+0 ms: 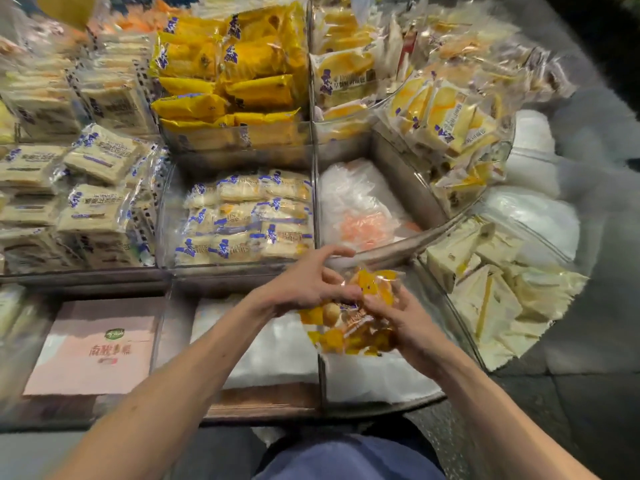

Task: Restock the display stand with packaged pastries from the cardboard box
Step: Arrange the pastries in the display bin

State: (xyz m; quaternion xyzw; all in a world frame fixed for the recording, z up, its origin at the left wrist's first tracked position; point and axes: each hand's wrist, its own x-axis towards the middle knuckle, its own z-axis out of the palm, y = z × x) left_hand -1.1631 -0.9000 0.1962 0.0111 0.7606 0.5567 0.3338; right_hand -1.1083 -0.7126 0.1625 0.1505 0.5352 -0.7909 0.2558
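Observation:
Both my hands hold a bunch of orange-and-yellow wrapped pastry packets (349, 327) over the front of the display stand (242, 271). My left hand (304, 282) pinches the top of one packet with thumb and fingers, the index finger raised. My right hand (405, 323) grips the bunch from the right and below. The stand's clear compartments hold yellow packets (242, 74), white bread packets (249, 216) and white sandwich packets (93, 188). No cardboard box is clearly in view.
A compartment with loose clear plastic bags (360, 202) lies just beyond my hands. Triangular sandwich packs (485, 278) fill the curved right bin. A pink printed carton (93, 348) and white bags (277, 348) sit on the lower shelf. Dark floor lies to the right.

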